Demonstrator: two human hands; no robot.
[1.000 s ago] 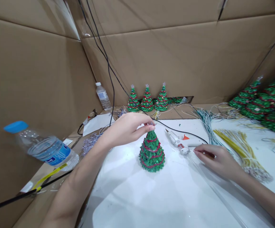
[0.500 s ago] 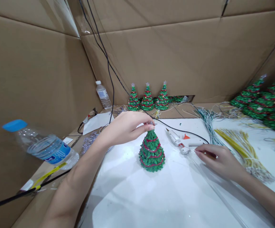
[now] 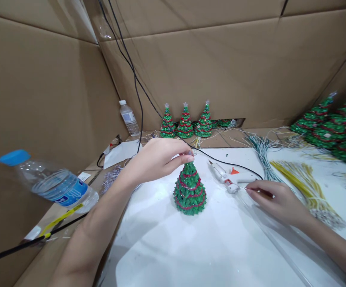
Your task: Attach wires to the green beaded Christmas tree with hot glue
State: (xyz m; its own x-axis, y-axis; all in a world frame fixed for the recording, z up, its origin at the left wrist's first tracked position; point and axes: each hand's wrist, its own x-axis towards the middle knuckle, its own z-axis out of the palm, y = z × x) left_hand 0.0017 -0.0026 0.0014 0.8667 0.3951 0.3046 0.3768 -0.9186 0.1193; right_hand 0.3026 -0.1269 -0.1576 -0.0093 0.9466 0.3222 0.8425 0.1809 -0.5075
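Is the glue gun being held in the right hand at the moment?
No, the glue gun lies on the white table, while the right hand pinches a thin piece beside it.

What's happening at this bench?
The left hand pinches the top of a green Christmas tree figure standing on the white work surface. The right hand holds something thin beside the glue gun, which lies on its side. Three decorated trees stand behind, and bundled yellow wires lie to the right.
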